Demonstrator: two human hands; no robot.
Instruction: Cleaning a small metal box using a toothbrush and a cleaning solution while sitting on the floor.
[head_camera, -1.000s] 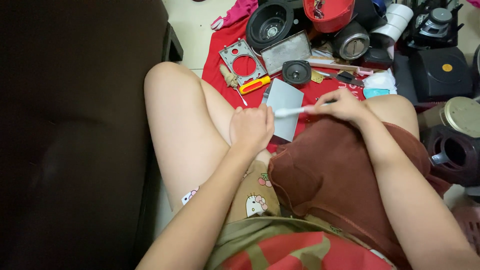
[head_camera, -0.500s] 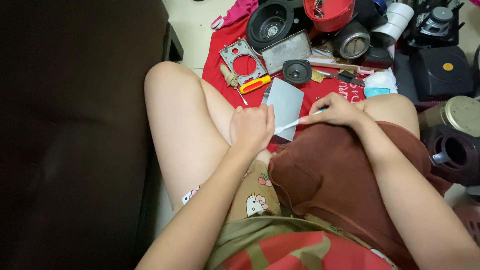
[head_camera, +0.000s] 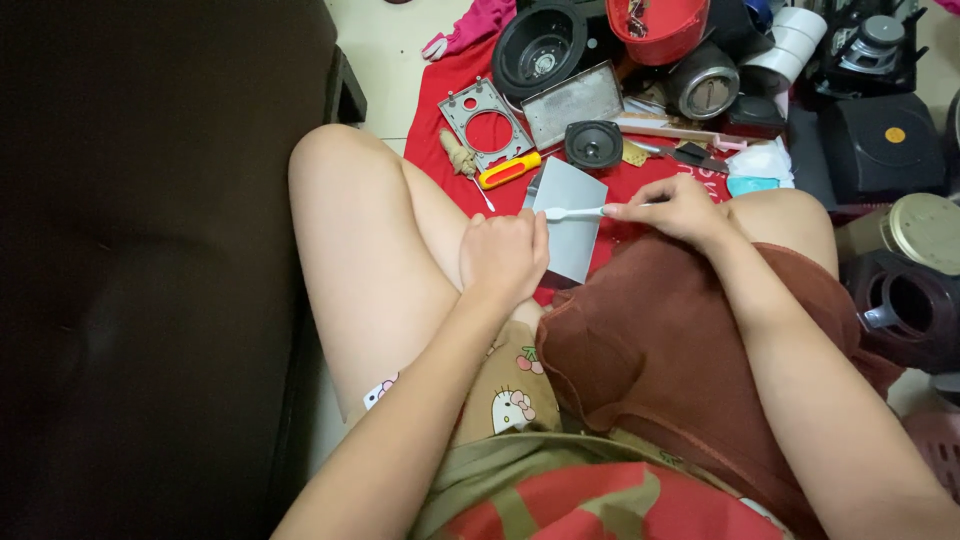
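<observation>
My left hand (head_camera: 503, 252) grips the near edge of a flat grey metal plate (head_camera: 570, 212) that stands tilted between my knees. My right hand (head_camera: 672, 209) holds a white toothbrush (head_camera: 575, 212) by its handle. The brush head lies across the upper face of the plate, pointing left. A brown cloth (head_camera: 660, 340) covers my right thigh under that forearm.
A red cloth (head_camera: 445, 110) on the floor carries a screwdriver with an orange and yellow handle (head_camera: 510, 170), a metal frame with a round hole (head_camera: 487, 125), a small speaker (head_camera: 593, 143), a black speaker cone (head_camera: 543, 45) and other parts. A dark sofa (head_camera: 150, 250) stands at left.
My right hand has moved the toothbrush over the plate: level, then tilted low, now level again on the upper face. My left hand stays on the plate.
</observation>
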